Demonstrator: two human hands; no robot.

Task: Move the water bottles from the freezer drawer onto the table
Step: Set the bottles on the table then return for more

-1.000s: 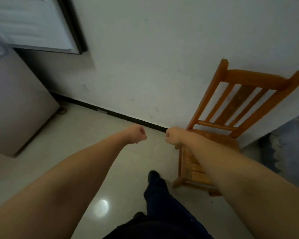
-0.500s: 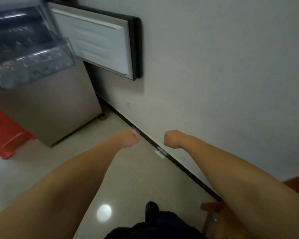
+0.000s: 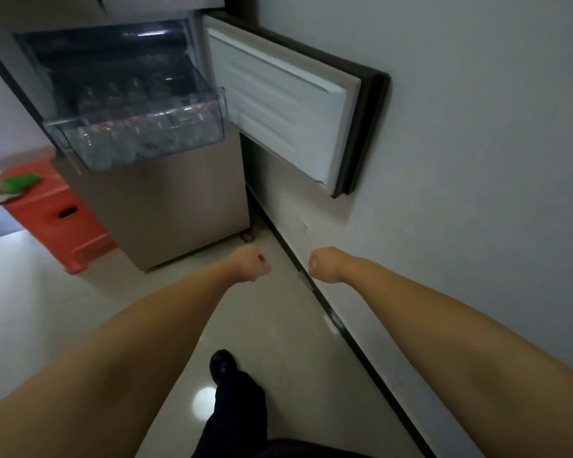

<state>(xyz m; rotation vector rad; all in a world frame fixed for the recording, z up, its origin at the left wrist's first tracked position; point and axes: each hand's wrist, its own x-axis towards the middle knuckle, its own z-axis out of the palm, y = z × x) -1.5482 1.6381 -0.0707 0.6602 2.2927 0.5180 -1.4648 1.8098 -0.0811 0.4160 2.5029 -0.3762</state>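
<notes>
**Freezer drawer pulled out, bottles inside, both hands empty**

Head view. The clear plastic freezer drawer (image 3: 136, 127) stands pulled out from the grey metal refrigerator (image 3: 166, 200) at the far left of the scene. The clear plastic water bottles (image 3: 139, 137) lie inside the drawer, visible through its transparent front wall; their count cannot be told. The white-lined freezer door with dark gasket (image 3: 288, 104) is swung open to the right of the drawer, close against the pale wall (image 3: 460, 160).

The left hand (image 3: 250, 264) is held out over the glossy light floor (image 3: 30, 309), fingers curled into a fist, holding nothing. The right hand (image 3: 325, 264) is just beside it, apart from it, likewise curled into a fist and holding nothing. Both hands are nearer than the refrigerator and well below the drawer in the picture; neither touches any object.

An orange plastic stool (image 3: 60, 216) stands at the left of the refrigerator, with a green and white item (image 3: 14, 185) lying on its top. A dark shoe and dark trouser leg (image 3: 232, 401) show at the near centre, between the forearms.
</notes>
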